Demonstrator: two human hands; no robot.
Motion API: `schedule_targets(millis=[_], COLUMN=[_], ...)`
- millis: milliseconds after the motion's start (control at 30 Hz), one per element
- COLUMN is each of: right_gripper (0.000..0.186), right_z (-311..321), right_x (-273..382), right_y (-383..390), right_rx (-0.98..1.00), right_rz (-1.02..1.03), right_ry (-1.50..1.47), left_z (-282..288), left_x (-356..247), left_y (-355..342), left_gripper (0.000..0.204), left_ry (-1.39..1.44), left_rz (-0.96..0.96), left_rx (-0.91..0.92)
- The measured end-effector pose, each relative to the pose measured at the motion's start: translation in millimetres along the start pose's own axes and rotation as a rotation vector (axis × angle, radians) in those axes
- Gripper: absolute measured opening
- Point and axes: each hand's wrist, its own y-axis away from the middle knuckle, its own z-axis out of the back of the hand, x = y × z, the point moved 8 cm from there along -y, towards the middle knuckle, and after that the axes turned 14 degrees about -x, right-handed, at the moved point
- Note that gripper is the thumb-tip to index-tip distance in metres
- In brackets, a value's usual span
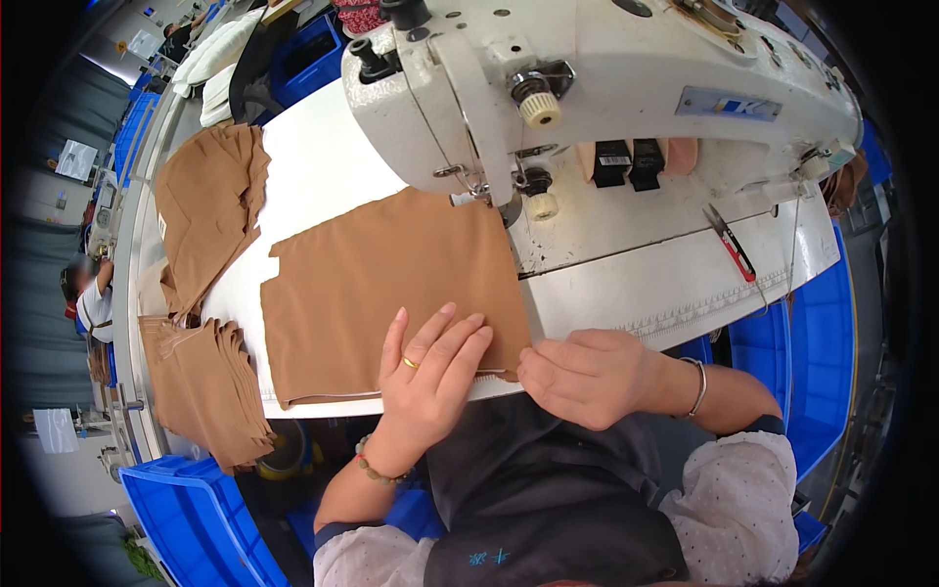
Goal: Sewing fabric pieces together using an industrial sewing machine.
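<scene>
A brown fabric piece (pixel 381 274) lies on the white sewing table (pixel 313 147), its upper right corner at the needle area of the white sewing machine (pixel 636 68). My left hand (pixel 430 377), a ring on one finger, rests with fingers stretched out on the fabric’s lower part. My right hand (pixel 587 377) pinches the lower right corner of that piece at the table’s front edge; its fingertips are partly hidden. Red-handled thread snips (pixel 731 245) lie to the right of the fabric.
Brown fabric stacks (pixel 205 205) lie at the left. Dark packets (pixel 626 161) sit under the machine arm. Blue bins (pixel 176 509) stand below both sides of the table, another (pixel 298 64) behind it. A co-worker (pixel 93 303) is at the far left.
</scene>
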Motion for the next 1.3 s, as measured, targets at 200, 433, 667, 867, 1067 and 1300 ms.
schedule_targets(millis=[200, 433, 667, 867, 1067, 1300], right_gripper=[0.013, 0.015, 0.011, 0.011, 0.011, 0.010], right_z=[-13, -18, -21, -24, -21, -32], right_x=[1, -2, -5, -5, -8, -33], right_y=[18, 21, 20, 18, 18, 14], right_rx=[0.072, 0.150, 0.151, 0.163, 0.129, 0.126], right_rz=[0.049, 0.095, 0.083, 0.104, 0.114, 0.098], right_ry=[-0.071, -0.115, -0.147, -0.184, -0.143, -0.120], left_z=[-4, -8, -14, -40, -45, -60], left_x=[0, 4, 13, 4, 8, 34], left_y=[8, -1, -32, -27, -15, -28], left_gripper=[0.026, 0.028, 0.033, 0.050, 0.048, 0.033], left_ry=[0.042, 0.068, 0.199, 0.110, 0.169, 0.215], left_rz=[-0.174, -0.169, 0.065, -0.026, 0.024, 0.015], left_rx=[0.157, 0.338, 0.537, 0.305, 0.302, 0.207])
